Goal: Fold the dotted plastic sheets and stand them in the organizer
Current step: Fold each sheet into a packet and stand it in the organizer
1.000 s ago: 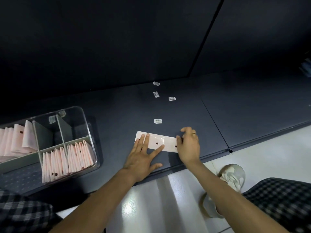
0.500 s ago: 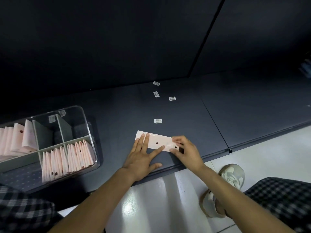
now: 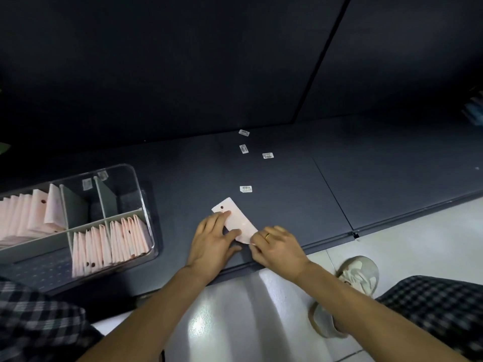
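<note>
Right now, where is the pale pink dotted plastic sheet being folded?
The pale pink dotted plastic sheet lies mid-frame on the dark shelf, between left hand and right hand, right of the clear organizer.

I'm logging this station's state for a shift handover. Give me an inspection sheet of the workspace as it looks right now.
Surface: dark shelf, low, edged by a pale tiled floor.
Job's things: one dotted sheet flat on the shelf, lying at a slant; clear organizer at left, folded sheets standing in its near compartments, more in the far left one.
Clutter: four small labels stuck on the shelf beyond the sheet.
Hands: left hand presses flat on the sheet; right hand, wearing a ring, pinches its near end.
Cables: nothing seen.
Surroundings: dark back panel; checked trousers and a shoe on the floor.
</note>
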`<state>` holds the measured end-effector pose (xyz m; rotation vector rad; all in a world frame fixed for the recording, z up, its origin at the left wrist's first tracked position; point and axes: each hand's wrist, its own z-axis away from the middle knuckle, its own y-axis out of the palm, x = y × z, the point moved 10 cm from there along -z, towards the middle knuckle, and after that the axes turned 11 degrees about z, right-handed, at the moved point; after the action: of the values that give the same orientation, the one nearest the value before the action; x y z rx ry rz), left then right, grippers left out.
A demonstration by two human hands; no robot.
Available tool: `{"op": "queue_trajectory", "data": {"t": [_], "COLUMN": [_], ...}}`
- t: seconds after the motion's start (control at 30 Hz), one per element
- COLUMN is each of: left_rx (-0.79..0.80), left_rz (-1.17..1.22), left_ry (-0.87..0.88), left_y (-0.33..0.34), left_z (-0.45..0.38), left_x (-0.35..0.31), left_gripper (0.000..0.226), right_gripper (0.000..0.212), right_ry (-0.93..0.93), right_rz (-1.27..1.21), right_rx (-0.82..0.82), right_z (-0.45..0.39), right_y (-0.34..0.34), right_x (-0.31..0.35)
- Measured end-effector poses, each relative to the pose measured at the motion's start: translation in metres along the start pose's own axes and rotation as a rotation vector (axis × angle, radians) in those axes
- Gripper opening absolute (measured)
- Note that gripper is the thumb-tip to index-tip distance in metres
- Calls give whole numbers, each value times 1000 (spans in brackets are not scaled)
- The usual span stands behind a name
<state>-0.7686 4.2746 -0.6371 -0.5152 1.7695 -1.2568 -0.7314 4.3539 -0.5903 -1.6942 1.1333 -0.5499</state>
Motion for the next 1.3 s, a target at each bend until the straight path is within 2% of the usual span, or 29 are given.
{"op": "queue_trajectory", "data": {"t": [0.07, 0.1, 0.23, 0.27, 0.4, 0.47, 0.57, 0.67, 0.87, 0.93, 1.0, 1.03, 1.1, 1.17, 1.3], "left_rx": [-79, -102, -128, -125, -94, -97, -152, -176, -121, -154, -207, -181, 15, 175, 295], "left_rz": [69, 109, 257, 283, 354, 368, 398, 434, 374, 326, 270, 241, 160, 101, -6], "left_ry": [-19, -30, -94, -101, -191, -286, -445, -574, -689, -645, -442, -306, -113, -81, -71], "left_y": [-9, -11, -13, -13, -7, -3, -2, 1, 8, 0, -9, -9, 11, 32, 47], "left_z": [7, 10, 24, 27, 34, 38, 42, 46, 45, 44, 38, 34, 30, 36, 46], "left_x": [2, 4, 16, 17, 28, 38, 54, 64, 66, 59, 38, 24, -1, -4, 2], "left_gripper": [28, 25, 34, 36, 26, 18, 15, 14, 15, 13, 24, 34, 59, 74, 83], "right_gripper": [13, 18, 44, 47, 30, 17, 12, 35, 47, 50, 49, 49, 47, 44, 39], "right_ry": [25, 48, 242, 275, 380, 521, 740, 839, 848, 860, 879, 888, 900, 903, 880], "right_rz": [-92, -144, -448, -459, -510, -574, -682, -746, -520, -487, -472, -472, -478, -495, -529], "right_rx": [-27, 9, 461, 508, 435, 428, 502, 559, 783, 829, 855, 861, 872, 874, 916], "right_z": [1, 2, 29, 34, 28, 25, 24, 17, 7, 7, 8, 8, 8, 6, 6], "right_y": [-5, -2, 48, 55, 56, 61, 75, 84, 100, 103, 105, 106, 108, 111, 114], "right_x": [14, 17, 9, 5, -6, -15, -26, -30, -35, -35, -37, -37, -39, -39, -39]}}
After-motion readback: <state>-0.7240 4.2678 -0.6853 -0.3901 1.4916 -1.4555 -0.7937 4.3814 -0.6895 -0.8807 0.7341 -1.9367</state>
